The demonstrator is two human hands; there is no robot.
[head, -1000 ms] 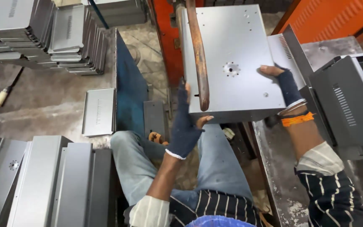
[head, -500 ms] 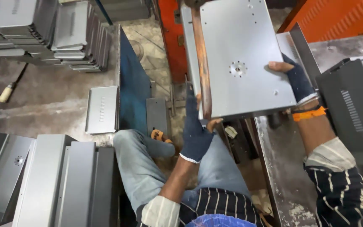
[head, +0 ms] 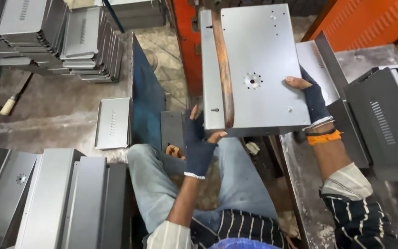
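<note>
Your hands sit apart: L hand, gloved, reaches up w/ forearm raised, gripping the grey metal panel at its near-left corner. R hand clamps its right edge, wrist bent. Panel lies flat under the rusty bar, over your lap.

The left hand wore a dark blue glove with no fingertips and a white edge at the wrist. The right hand wore the same kind of glove. Above that glove sat an orange band and a thin dark one beside it. The shirt was dark with thin white stripes, and its cuffs were white. The person wore light blue jeans.
</note>
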